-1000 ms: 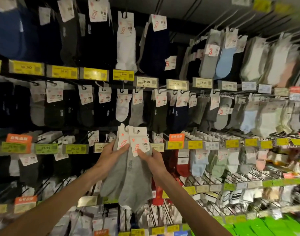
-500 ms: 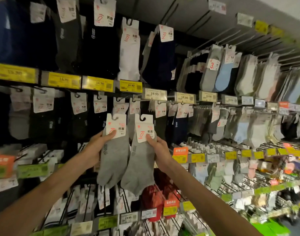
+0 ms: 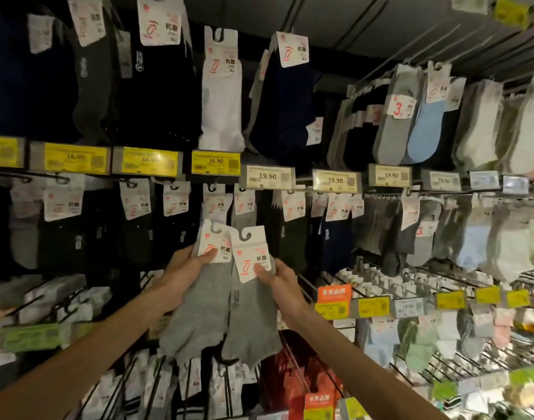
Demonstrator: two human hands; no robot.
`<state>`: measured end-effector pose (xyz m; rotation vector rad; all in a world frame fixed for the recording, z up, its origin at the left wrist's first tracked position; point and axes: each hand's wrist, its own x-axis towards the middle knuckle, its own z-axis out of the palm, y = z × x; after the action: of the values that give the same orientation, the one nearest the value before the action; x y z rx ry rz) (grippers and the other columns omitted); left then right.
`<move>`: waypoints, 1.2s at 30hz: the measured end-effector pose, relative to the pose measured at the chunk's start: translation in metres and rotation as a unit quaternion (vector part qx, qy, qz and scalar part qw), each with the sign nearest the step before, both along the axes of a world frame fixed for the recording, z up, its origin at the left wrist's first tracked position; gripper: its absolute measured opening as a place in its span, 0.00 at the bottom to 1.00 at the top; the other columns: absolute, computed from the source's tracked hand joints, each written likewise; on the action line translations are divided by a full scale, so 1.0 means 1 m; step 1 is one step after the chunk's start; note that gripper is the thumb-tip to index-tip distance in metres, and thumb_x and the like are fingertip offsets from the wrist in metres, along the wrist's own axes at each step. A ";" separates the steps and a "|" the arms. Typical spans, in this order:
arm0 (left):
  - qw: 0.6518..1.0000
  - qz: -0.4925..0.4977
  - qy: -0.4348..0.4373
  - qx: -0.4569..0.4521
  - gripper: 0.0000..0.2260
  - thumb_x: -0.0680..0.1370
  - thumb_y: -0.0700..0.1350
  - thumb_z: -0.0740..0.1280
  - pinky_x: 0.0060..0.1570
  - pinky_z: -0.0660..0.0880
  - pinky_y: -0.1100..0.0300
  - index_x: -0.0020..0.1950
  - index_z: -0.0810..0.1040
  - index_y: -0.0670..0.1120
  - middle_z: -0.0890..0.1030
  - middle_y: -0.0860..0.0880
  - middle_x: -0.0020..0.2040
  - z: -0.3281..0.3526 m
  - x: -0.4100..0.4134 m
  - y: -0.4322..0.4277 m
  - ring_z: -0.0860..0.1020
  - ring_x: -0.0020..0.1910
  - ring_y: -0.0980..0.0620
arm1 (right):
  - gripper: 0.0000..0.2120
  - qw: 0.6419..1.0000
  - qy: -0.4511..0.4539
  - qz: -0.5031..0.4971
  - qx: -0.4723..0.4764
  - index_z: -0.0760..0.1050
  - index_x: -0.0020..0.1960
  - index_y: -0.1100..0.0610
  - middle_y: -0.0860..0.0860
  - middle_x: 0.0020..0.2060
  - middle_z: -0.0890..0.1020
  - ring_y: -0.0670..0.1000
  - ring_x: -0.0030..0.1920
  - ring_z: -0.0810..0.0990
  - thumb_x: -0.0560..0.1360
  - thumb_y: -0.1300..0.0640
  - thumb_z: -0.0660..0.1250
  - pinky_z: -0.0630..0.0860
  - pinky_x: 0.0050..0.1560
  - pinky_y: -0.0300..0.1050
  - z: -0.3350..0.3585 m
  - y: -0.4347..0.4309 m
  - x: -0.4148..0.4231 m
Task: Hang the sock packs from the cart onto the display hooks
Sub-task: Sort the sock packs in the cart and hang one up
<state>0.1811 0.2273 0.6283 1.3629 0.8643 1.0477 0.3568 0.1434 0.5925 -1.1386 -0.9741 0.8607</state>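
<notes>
1. Grey sock packs, two of them, were held up just below the 16.90 tag (image 3: 215,162), and neither was hung yet.
2. The left hand (image 3: 183,274) pinched the card of the left pack (image 3: 202,298), with the thumb on the card's front.
3. The right hand (image 3: 277,280) pinched the lower edge of the right pack (image 3: 247,313) the same way. Both socks dangled free beneath.
4. The two cards overlapped slightly, and their hanger slots pointed up toward the tag.
5. The hook (image 3: 212,187) directly under the tag already carried hung packs (image 3: 226,207) of a similar grey. By that match it looked the likely target.
6. To do the step well, the packs would best go on one at a time:
   - separate the overlapping cards first, so one slot could not catch the other;
   - hold the card square to the hook's tip;
   - lead the slot's opening onto the wire, then slide the pack back toward the tag.
7. The grip seemed best kept low on the card, since fingers near the slot would block the wire.
8. The hung packs might need nudging back to make room.
9. The cart was out of view.
</notes>
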 end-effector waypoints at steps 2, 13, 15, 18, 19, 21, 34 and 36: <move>1.000 0.015 0.003 0.009 0.15 0.78 0.47 0.71 0.45 0.78 0.56 0.63 0.79 0.46 0.84 0.47 0.53 0.006 0.011 -0.004 0.82 0.50 0.49 | 0.11 0.999 -0.016 -0.004 0.031 0.77 0.59 0.54 0.49 0.52 0.85 0.49 0.53 0.84 0.78 0.54 0.69 0.80 0.48 0.40 0.005 0.002 0.011; 0.992 0.076 -0.054 0.090 0.05 0.77 0.48 0.72 0.41 0.78 0.60 0.52 0.81 0.53 0.84 0.52 0.47 0.054 0.036 -0.017 0.83 0.45 0.55 | 0.12 0.979 -0.058 0.021 0.193 0.75 0.61 0.58 0.50 0.51 0.85 0.47 0.53 0.84 0.79 0.54 0.66 0.81 0.48 0.41 0.071 0.006 0.022; 0.991 0.075 -0.053 0.092 0.07 0.76 0.49 0.72 0.44 0.78 0.57 0.54 0.81 0.52 0.84 0.50 0.49 0.057 0.034 -0.018 0.83 0.48 0.52 | 0.13 0.980 -0.046 0.020 0.190 0.75 0.61 0.56 0.50 0.52 0.84 0.48 0.54 0.83 0.79 0.53 0.67 0.82 0.51 0.45 0.070 0.010 0.020; 0.992 0.072 -0.061 0.085 0.09 0.75 0.49 0.73 0.43 0.79 0.57 0.55 0.81 0.51 0.85 0.50 0.50 0.056 0.031 -0.019 0.83 0.48 0.52 | 0.11 0.983 -0.017 -0.004 0.184 0.76 0.59 0.55 0.49 0.52 0.85 0.47 0.54 0.83 0.79 0.53 0.67 0.81 0.52 0.46 0.066 0.015 0.017; 0.992 0.071 -0.067 0.080 0.08 0.75 0.48 0.74 0.43 0.79 0.58 0.53 0.81 0.51 0.85 0.50 0.50 0.056 0.031 -0.019 0.83 0.48 0.52 | 0.11 0.982 -0.011 -0.009 0.186 0.77 0.59 0.54 0.49 0.52 0.85 0.47 0.54 0.83 0.79 0.53 0.67 0.81 0.52 0.45 0.067 0.015 0.016; 0.993 0.067 -0.065 0.074 0.08 0.75 0.48 0.74 0.41 0.79 0.59 0.52 0.81 0.51 0.85 0.50 0.49 0.054 0.030 -0.020 0.84 0.48 0.52 | 0.10 0.982 -0.007 -0.019 0.187 0.77 0.58 0.55 0.49 0.51 0.85 0.46 0.53 0.84 0.78 0.53 0.67 0.81 0.52 0.45 0.068 0.016 0.015; 0.993 0.059 -0.047 0.089 0.07 0.73 0.49 0.76 0.36 0.76 0.66 0.48 0.80 0.54 0.84 0.55 0.45 0.046 0.024 -0.022 0.82 0.45 0.58 | 0.06 0.980 -0.034 -0.096 0.169 0.79 0.53 0.54 0.47 0.48 0.85 0.42 0.49 0.84 0.78 0.55 0.69 0.81 0.48 0.40 0.077 0.010 0.008; 0.993 0.054 -0.051 0.089 0.08 0.73 0.49 0.76 0.38 0.76 0.65 0.49 0.81 0.54 0.84 0.54 0.45 0.046 0.022 -0.023 0.82 0.45 0.57 | 0.06 0.982 -0.027 -0.089 0.162 0.79 0.54 0.54 0.48 0.48 0.85 0.43 0.49 0.84 0.78 0.55 0.69 0.81 0.49 0.41 0.077 0.008 0.007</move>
<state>0.2033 0.2044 0.6741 1.4090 0.7908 1.2918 0.3634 0.1518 0.6697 -0.9542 -0.9983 0.5068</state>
